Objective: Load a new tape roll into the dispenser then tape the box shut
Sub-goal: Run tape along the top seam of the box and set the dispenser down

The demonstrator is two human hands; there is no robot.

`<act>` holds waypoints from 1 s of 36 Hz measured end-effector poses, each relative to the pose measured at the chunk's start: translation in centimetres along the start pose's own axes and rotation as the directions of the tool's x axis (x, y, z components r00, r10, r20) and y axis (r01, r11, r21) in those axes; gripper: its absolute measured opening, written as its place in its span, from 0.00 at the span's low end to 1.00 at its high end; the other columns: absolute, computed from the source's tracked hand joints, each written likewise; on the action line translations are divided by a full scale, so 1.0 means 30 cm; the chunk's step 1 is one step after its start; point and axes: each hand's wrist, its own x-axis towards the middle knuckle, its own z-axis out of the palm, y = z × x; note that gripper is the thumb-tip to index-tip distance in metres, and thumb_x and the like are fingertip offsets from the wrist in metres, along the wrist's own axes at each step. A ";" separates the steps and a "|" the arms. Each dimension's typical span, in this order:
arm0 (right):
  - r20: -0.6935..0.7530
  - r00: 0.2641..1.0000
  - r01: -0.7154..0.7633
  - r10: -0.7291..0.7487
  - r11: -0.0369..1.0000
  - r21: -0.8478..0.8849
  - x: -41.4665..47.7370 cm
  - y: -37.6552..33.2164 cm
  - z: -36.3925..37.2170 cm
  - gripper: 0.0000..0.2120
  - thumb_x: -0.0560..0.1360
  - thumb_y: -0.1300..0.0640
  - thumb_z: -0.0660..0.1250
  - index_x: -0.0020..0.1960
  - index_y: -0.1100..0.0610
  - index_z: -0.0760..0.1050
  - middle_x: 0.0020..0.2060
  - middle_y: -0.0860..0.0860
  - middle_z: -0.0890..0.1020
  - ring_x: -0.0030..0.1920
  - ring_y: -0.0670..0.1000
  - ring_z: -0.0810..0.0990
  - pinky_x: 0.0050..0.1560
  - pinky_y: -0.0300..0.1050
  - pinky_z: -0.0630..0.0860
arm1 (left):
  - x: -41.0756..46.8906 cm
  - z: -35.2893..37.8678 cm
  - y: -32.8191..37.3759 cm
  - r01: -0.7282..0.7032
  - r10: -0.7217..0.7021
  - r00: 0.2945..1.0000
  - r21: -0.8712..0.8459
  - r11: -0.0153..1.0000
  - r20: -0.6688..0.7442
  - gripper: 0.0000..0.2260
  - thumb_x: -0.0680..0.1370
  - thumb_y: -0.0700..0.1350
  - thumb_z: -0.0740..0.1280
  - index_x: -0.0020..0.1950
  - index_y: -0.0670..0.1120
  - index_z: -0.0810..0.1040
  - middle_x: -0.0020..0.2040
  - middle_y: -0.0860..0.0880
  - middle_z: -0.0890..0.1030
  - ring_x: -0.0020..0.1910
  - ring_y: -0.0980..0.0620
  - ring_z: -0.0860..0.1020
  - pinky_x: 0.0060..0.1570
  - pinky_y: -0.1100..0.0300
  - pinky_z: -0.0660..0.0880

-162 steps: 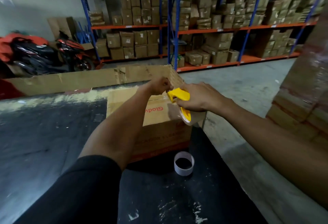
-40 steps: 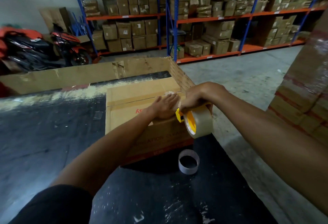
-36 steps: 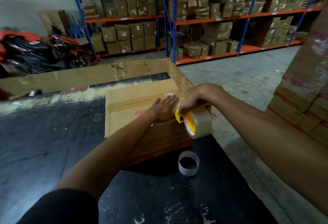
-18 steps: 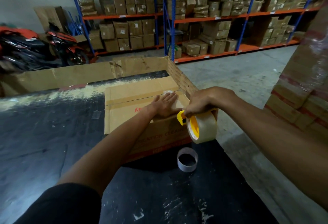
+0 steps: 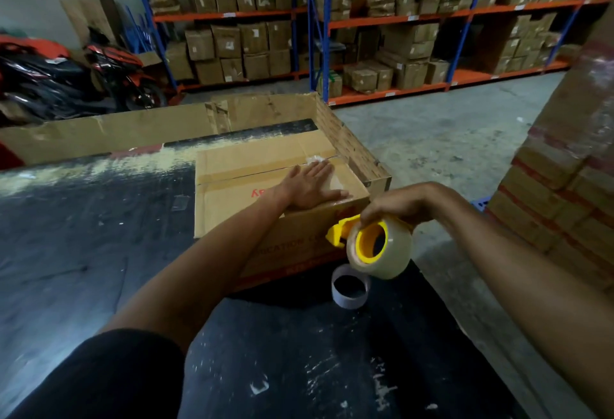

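Head view: left hand [image 5: 310, 184] lies flat and open on the box [image 5: 265, 192] at the worktop's [image 5: 99, 252] far right corner, pinning its stiff flaps. Right hand [image 5: 397, 202] clutches the yellow dispenser [image 5: 345, 232] with its light, slick tape roll [image 5: 382, 247], best held by the handle. An empty core [image 5: 350, 289] sits below, near the right edge.

head view | head-worn, forward-down | close over table [image 5: 99, 252]
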 end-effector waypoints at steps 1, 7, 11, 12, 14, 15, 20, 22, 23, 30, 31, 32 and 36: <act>0.008 1.000 0.017 -0.017 1.000 0.007 0.001 0.005 0.003 0.20 0.74 0.45 0.72 0.61 0.55 0.79 0.56 0.59 0.85 0.47 0.57 0.86 0.45 0.50 0.82 | -0.001 0.001 -0.001 0.001 -0.001 1.000 -0.002 1.000 -0.012 0.43 0.78 0.73 0.51 0.84 0.47 0.47 0.85 0.50 0.47 0.84 0.50 0.46 0.80 0.40 0.45; 0.153 0.982 0.113 -0.111 0.994 -0.005 0.059 0.019 0.087 0.18 0.74 0.44 0.74 0.62 0.48 0.80 0.59 0.55 0.82 0.58 0.58 0.82 0.50 0.53 0.81 | -0.066 -0.011 0.016 0.007 -0.061 0.976 -0.252 0.968 -0.208 0.36 0.79 0.66 0.61 0.82 0.48 0.60 0.82 0.47 0.62 0.80 0.45 0.61 0.78 0.46 0.55; 0.153 0.982 0.122 -0.108 0.989 -0.082 0.082 -0.005 0.162 0.30 0.71 0.46 0.78 0.68 0.52 0.72 0.59 0.54 0.78 0.53 0.54 0.80 0.44 0.47 0.79 | -0.094 -0.016 -0.016 0.055 -0.164 0.957 -0.408 0.911 -0.238 0.29 0.81 0.59 0.64 0.79 0.50 0.66 0.74 0.45 0.75 0.71 0.44 0.74 0.71 0.47 0.70; 0.146 0.983 0.128 -0.113 0.987 -0.101 0.090 -0.013 0.178 0.31 0.71 0.48 0.78 0.69 0.55 0.70 0.58 0.54 0.77 0.52 0.54 0.80 0.44 0.48 0.79 | -0.105 -0.020 -0.029 0.067 -0.177 0.957 -0.418 0.906 -0.230 0.28 0.81 0.57 0.64 0.80 0.50 0.65 0.74 0.44 0.75 0.71 0.44 0.74 0.71 0.46 0.70; 0.143 0.979 0.170 -0.148 0.974 -0.152 0.108 -0.032 0.205 0.31 0.72 0.51 0.78 0.69 0.61 0.71 0.55 0.57 0.77 0.50 0.55 0.78 0.42 0.48 0.76 | -0.134 -0.034 -0.056 0.099 -0.206 0.953 -0.414 0.905 -0.222 0.27 0.82 0.55 0.63 0.80 0.49 0.65 0.74 0.44 0.75 0.71 0.43 0.74 0.71 0.45 0.70; 0.142 0.975 0.194 -0.169 0.963 -0.188 0.118 -0.041 0.215 0.30 0.73 0.51 0.77 0.68 0.63 0.72 0.54 0.57 0.78 0.49 0.56 0.78 0.40 0.47 0.74 | -0.153 -0.041 -0.070 0.113 -0.222 0.948 -0.411 0.904 -0.226 0.26 0.82 0.54 0.63 0.79 0.49 0.66 0.74 0.44 0.75 0.72 0.43 0.74 0.72 0.45 0.70; 0.131 0.960 0.274 -0.247 0.929 -0.249 0.179 -0.090 0.269 0.23 0.72 0.49 0.77 0.64 0.51 0.74 0.58 0.53 0.79 0.52 0.53 0.81 0.41 0.46 0.77 | -0.276 -0.052 -0.189 0.209 -0.312 0.925 -0.394 0.895 -0.218 0.23 0.84 0.53 0.60 0.78 0.49 0.67 0.74 0.43 0.74 0.70 0.42 0.74 0.68 0.46 0.72; 0.155 0.953 0.292 -0.261 0.928 -0.233 0.211 -0.109 0.295 0.23 0.71 0.48 0.78 0.62 0.49 0.75 0.60 0.53 0.79 0.56 0.54 0.82 0.47 0.50 0.81 | -0.326 -0.050 -0.250 0.260 -0.352 0.911 -0.363 0.895 -0.215 0.22 0.84 0.54 0.59 0.77 0.50 0.67 0.72 0.43 0.75 0.67 0.42 0.75 0.64 0.47 0.73; 0.169 0.949 0.301 -0.267 0.925 -0.233 0.225 -0.123 0.311 0.23 0.71 0.48 0.78 0.63 0.49 0.76 0.61 0.53 0.79 0.58 0.55 0.81 0.53 0.54 0.81 | -0.352 -0.052 -0.277 0.287 -0.370 0.905 -0.341 0.895 -0.211 0.21 0.84 0.55 0.58 0.76 0.50 0.68 0.71 0.43 0.75 0.66 0.42 0.76 0.63 0.47 0.73; 0.239 0.924 0.370 -0.299 0.860 -0.352 0.295 -0.220 0.438 0.26 0.76 0.47 0.73 0.70 0.54 0.74 0.64 0.53 0.78 0.62 0.55 0.79 0.60 0.55 0.79 | -0.462 -0.014 -0.358 0.415 -0.468 0.863 -0.260 0.872 -0.193 0.27 0.85 0.58 0.53 0.82 0.48 0.59 0.83 0.46 0.57 0.83 0.43 0.54 0.78 0.37 0.52; 0.251 0.922 0.371 -0.296 0.861 -0.348 0.306 -0.233 0.457 0.26 0.76 0.48 0.73 0.71 0.54 0.74 0.64 0.53 0.79 0.62 0.55 0.79 0.59 0.55 0.79 | -0.464 -0.004 -0.359 0.411 -0.470 0.859 -0.274 0.870 -0.205 0.28 0.85 0.58 0.52 0.82 0.47 0.58 0.84 0.46 0.55 0.83 0.44 0.51 0.79 0.37 0.52; 0.264 0.917 0.378 -0.298 0.860 -0.343 0.321 -0.244 0.475 0.25 0.76 0.48 0.73 0.71 0.54 0.75 0.64 0.53 0.80 0.61 0.55 0.80 0.57 0.55 0.80 | -0.462 0.002 -0.362 0.403 -0.467 0.858 -0.282 0.871 -0.213 0.28 0.85 0.58 0.52 0.82 0.46 0.57 0.84 0.46 0.54 0.83 0.44 0.50 0.79 0.37 0.53; 0.262 0.915 0.387 -0.308 0.855 -0.346 0.382 -0.255 0.542 0.27 0.75 0.45 0.75 0.71 0.51 0.75 0.63 0.52 0.81 0.61 0.56 0.82 0.57 0.52 0.82 | -0.445 0.017 -0.391 0.399 -0.457 0.868 -0.277 0.874 -0.195 0.30 0.85 0.59 0.51 0.82 0.45 0.57 0.84 0.44 0.55 0.84 0.44 0.50 0.80 0.40 0.54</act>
